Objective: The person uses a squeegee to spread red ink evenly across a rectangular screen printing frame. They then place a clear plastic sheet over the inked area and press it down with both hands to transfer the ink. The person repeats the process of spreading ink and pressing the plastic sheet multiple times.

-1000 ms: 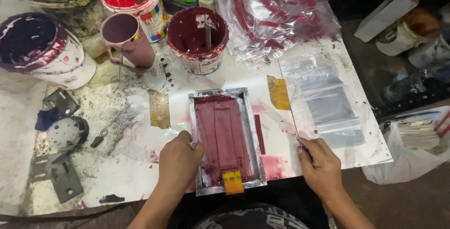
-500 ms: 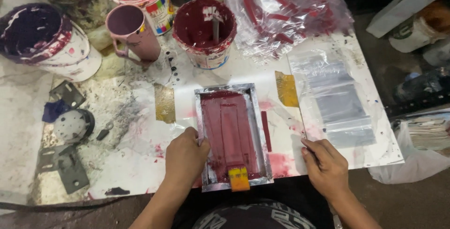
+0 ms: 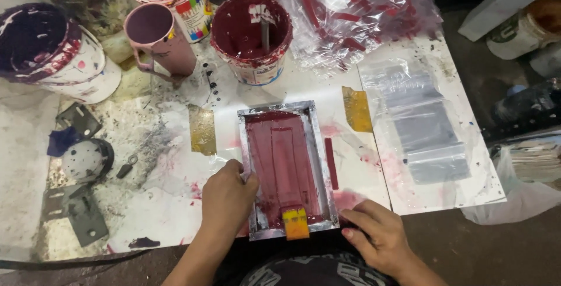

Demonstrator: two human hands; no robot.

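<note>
Since the work sits at the near edge of the table, everything else is pushed back or aside, and runs left to right as follows.

Far left: a purple-stained bucket [image 3: 49,52] and a mauve mug [image 3: 159,39] stand at the back, clear of the working area; metal brackets [image 3: 79,213] lie loose on the paint-flecked surface.

Left hand: the left hand [image 3: 227,199] rests flat on the left rail of the frame, fingers spread over its edge, apparently pressing it down so it cannot slide. It grips nothing.

Middle: the metal frame [image 3: 287,169], coated in dark red ink, lies flat on the white sheet just before the person, with a small yellow scraper [image 3: 295,221] parked at its near end. A dark red paint tub [image 3: 251,37] with a stick in it stands just behind, close enough to draw from.

Right hand: the right hand [image 3: 377,236] lies at the frame's near right corner, fingers loosely curled and touching the sheet, holding nothing.

Right: clear plastic bags [image 3: 423,125] lie flat beside the frame; a heap of bags with red stripes [image 3: 356,11] is piled behind them.
</note>
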